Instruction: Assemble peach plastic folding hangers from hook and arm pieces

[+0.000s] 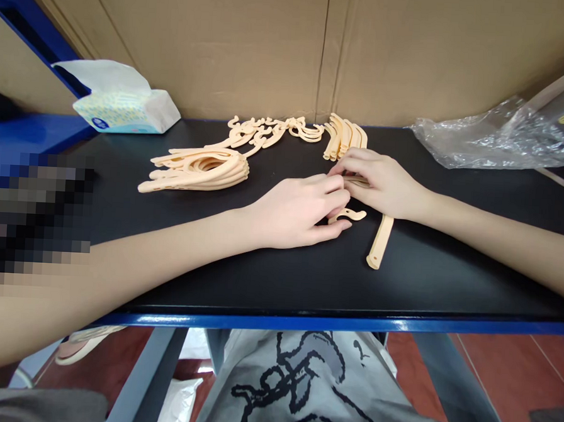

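At the centre of the frame, the left hand (305,212) pinches a hook (356,215) between thumb and curled fingers; just right of it, the right hand (382,185) has bent fingers closed on a strip (380,242), its free end pointing toward the lower edge. Good control here likely means gripping close to where the hands meet (any contact between the pieces is hidden) and keeping the strip from twisting. The stack (227,176) lies centre left, apart from both hands.
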Motion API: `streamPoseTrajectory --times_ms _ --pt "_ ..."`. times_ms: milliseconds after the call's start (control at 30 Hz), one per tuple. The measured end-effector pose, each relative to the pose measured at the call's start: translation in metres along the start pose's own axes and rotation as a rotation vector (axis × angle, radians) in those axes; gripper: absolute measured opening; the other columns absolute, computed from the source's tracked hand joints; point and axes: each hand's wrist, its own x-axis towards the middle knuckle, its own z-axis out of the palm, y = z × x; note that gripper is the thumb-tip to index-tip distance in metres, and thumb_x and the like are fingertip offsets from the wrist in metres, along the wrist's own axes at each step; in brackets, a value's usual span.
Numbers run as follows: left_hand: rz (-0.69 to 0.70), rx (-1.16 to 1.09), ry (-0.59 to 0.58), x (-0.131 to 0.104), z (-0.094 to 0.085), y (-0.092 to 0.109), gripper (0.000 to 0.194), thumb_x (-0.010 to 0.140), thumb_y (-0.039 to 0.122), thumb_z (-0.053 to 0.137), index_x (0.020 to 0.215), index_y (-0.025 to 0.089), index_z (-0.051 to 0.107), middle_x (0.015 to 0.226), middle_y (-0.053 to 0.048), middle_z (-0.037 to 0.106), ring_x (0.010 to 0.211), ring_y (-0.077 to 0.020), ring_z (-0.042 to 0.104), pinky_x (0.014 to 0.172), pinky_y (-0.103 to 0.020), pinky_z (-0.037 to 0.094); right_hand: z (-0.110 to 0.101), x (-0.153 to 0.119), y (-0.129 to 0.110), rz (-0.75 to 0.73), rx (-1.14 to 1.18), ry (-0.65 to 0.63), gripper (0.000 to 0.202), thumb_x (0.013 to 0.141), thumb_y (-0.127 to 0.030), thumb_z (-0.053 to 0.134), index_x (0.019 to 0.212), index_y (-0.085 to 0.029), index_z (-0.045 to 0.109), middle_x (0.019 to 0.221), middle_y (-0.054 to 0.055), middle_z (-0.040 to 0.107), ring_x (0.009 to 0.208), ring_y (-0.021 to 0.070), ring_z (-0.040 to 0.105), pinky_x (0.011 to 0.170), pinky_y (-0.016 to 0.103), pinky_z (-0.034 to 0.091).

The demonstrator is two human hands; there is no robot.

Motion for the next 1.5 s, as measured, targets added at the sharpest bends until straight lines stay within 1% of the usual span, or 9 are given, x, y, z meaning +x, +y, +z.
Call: streamPoseTrajectory --times_ms 367,633,867,1233,1500 --pt "-0.006 -0.006 -0.011 0.0000 -0.0013 0.0002 0.023 0.099 0.033 0.052 0.082 0.017 0.056 0.097 -0.004 0.063 0.087 -0.0178 0.059 0.069 -0.029 0.041 -0.0002 -0.0004 -0.0010 0.013 0.018 0.005 0.022 0.090 -0.031 0.047 0.092 -0.021 0.067 0.095 0.008 0.066 0.094 0.0262 0.063 0.083 0.041 0.049" --pt "-0.016 -0.005 -0.025 0.0004 -0.0017 0.0002 0.023 0.099 0.033 0.052 0.083 0.017 0.056 0.098 -0.005 0.063 0.088 -0.0180 0.059 0.069 -0.029 0.041 -0.0009 -0.0001 -0.0014 0.010 0.011 -0.001 0.022 0.090 -0.030 0.048 0.093 -0.020 0.067 0.095 0.009 0.066 0.094 0.0270 0.063 0.081 0.041 0.049" --pt "-0.006 -0.001 -0.012 0.0006 -0.0010 -0.0002 0.024 0.100 0.033 0.052 0.083 0.017 0.057 0.098 -0.005 0.063 0.087 -0.0180 0.059 0.068 -0.029 0.041 -0.0008 0.0000 -0.0014 0.006 0.005 0.006 0.022 0.089 -0.030 0.048 0.092 -0.020 0.067 0.093 0.009 0.067 0.092 0.0268 0.063 0.080 0.041 0.049" --pt "-0.016 -0.002 -0.019 0.0003 -0.0015 -0.0002 0.023 0.100 0.033 0.052 0.083 0.017 0.057 0.098 -0.004 0.063 0.087 -0.0178 0.059 0.068 -0.029 0.041 -0.0004 0.0001 -0.0005 0.019 0.003 0.002 0.021 0.087 -0.029 0.048 0.092 -0.021 0.067 0.093 0.008 0.066 0.092 0.0272 0.064 0.080 0.042 0.049" --pt "-0.006 0.002 -0.015 0.0003 -0.0010 0.0000 0.024 0.100 0.032 0.051 0.083 0.017 0.057 0.097 -0.005 0.062 0.087 -0.0187 0.059 0.068 -0.029 0.041 -0.0021 0.0008 -0.0023 0.034 -0.002 -0.013 0.023 0.087 -0.029 0.048 0.093 -0.020 0.068 0.094 0.010 0.067 0.093 0.0280 0.064 0.082 0.042 0.049"
